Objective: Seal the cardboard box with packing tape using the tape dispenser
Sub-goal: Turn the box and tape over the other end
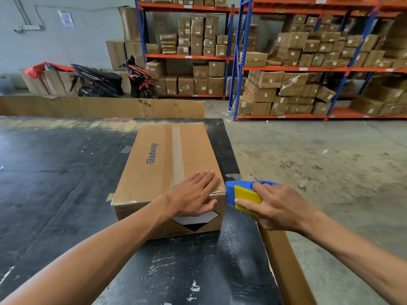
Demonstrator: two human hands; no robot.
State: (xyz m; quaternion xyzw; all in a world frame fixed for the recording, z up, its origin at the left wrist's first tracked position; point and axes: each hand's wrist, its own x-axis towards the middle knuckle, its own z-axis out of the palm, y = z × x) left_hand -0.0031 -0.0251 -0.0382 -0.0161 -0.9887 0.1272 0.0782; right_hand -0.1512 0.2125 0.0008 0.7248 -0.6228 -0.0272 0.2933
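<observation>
A brown cardboard box (154,164) printed "Glodway" lies closed on the black table (55,183), with a strip of tape down its top seam. My left hand (196,194) presses flat on the box's near right corner, fingers spread, thumb over the front edge. My right hand (277,205) grips a blue and yellow tape dispenser (242,194) just off the box's near right edge, its nose touching the corner. Clear tape shines along the near top edge.
The table's right edge runs just past the box; a cardboard sheet (286,271) leans against that side. Concrete floor lies to the right. Shelves of cartons (297,62) and a parked scooter (114,80) stand at the back. A long flattened carton (99,106) borders the table's far edge.
</observation>
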